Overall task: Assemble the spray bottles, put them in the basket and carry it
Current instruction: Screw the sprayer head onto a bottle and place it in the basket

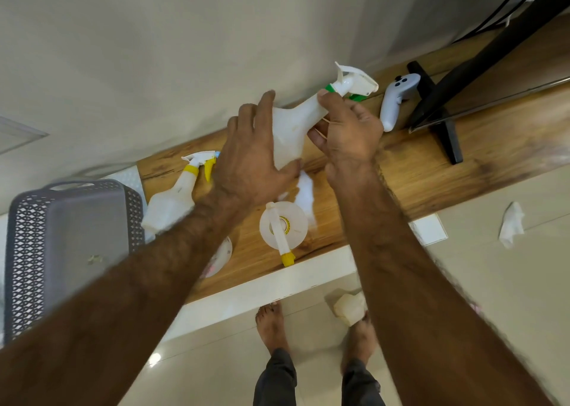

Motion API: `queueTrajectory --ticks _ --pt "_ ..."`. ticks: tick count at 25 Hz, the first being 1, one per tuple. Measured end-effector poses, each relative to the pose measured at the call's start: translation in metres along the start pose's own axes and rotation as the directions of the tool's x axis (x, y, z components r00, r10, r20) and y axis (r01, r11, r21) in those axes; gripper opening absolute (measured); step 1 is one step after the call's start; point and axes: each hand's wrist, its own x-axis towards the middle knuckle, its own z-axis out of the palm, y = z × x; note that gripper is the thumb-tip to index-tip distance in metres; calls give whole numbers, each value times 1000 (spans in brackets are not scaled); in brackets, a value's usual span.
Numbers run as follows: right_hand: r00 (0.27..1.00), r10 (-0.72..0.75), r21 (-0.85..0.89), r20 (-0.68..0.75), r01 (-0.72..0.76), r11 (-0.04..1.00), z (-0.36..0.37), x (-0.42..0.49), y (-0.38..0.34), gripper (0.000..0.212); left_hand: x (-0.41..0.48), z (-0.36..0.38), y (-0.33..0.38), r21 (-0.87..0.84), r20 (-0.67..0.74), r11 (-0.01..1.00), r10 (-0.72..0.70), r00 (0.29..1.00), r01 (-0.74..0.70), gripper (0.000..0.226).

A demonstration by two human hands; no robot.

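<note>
A white spray bottle (293, 125) with a green collar and a white trigger head (357, 81) is held tilted above the wooden shelf (416, 171). My left hand (249, 156) wraps its body. My right hand (345, 128) grips its neck just under the green collar. A second assembled bottle with a yellow collar (172, 199) lies on the shelf's left end. A third bottle (283, 225) stands upright near the front edge, seen from above, with a yellow-tipped spray part lying across its top. The grey perforated basket (18, 251) stands at the left, beside the shelf.
A white game controller (394, 100) and a black monitor stand (444, 122) sit on the shelf to the right. A crumpled white tissue (512, 226) and a whitish lump (350, 308) lie on the tiled floor. My bare feet show below the shelf edge.
</note>
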Motion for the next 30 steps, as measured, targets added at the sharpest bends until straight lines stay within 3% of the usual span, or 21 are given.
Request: queueTrajectory --ticks 4,6,8,9,10,11,13,15,16,17,18,19,20,21,22,23,25,26,27,29,30 --pt "1000 -18 64 -25 20 998 -4 5 -4 8 2 -14 -16 -373 159 909 -137 978 188 109" --pt "1000 -3 90 11 2 996 -8 8 -6 7 9 -29 -32 -510 359 787 -172 917 347 108" --pt "999 24 124 40 -29 992 -8 6 -6 7 11 -43 -40 -660 649 428 -90 755 618 98" --pt "998 37 145 49 -44 988 -7 5 -5 7 10 -48 -39 -642 741 247 -42 670 725 91" --pt "997 50 166 52 -58 984 -6 4 -4 7 11 -50 -39 -625 772 146 -29 635 767 84" --pt "997 61 183 47 -69 981 -6 3 -4 8 11 -49 -39 -632 765 117 -58 641 766 76" --pt "997 75 185 16 -77 980 -8 4 -4 11 8 -40 -33 -725 641 193 -162 751 661 70" --pt "996 83 171 -14 -79 982 -11 7 -4 14 4 -31 -24 -719 350 549 -244 904 426 90" --pt "996 83 170 -20 -78 982 -12 7 -3 15 2 -24 -23 -651 228 682 -242 943 333 100" --pt "996 81 176 -25 -75 981 -12 7 -2 16 0 -17 -20 -620 176 723 -253 951 306 99" --pt "996 81 190 -28 -74 979 -11 6 0 15 1 -13 -17 -666 260 623 -322 910 410 96" --pt "996 81 206 -27 -74 976 -11 4 2 14 1 -16 -13 -701 439 426 -375 816 573 92" --pt "997 78 218 -24 -71 973 -10 3 3 13 2 -18 -15 -675 639 185 -338 691 715 91" --pt "997 74 224 -25 -66 972 -11 3 3 13 -1 -21 -16 -625 748 69 -231 622 778 90" --pt "997 76 227 -33 -67 972 -12 4 2 13 -1 -21 -21 -625 759 69 -177 626 778 83" --pt "995 86 225 -43 -74 971 -13 6 1 14 0 -21 -24 -678 705 107 -185 685 727 74" --pt "993 106 200 -48 -95 975 -15 7 1 15 1 -17 -23 -787 498 290 -222 838 544 85" --pt "993 112 183 -39 -103 978 -15 6 3 15 0 -17 -23 -785 439 366 -242 865 501 95" --pt "993 115 173 -27 -109 979 -14 4 5 15 2 -15 -22 -780 452 343 -271 850 524 98" --pt "992 123 177 -16 -118 977 -13 2 10 15 6 -21 -20 -698 672 78 -269 689 712 91" --pt "992 126 184 -20 -121 976 -13 2 11 16 5 -26 -18 -650 733 23 -245 635 759 88"
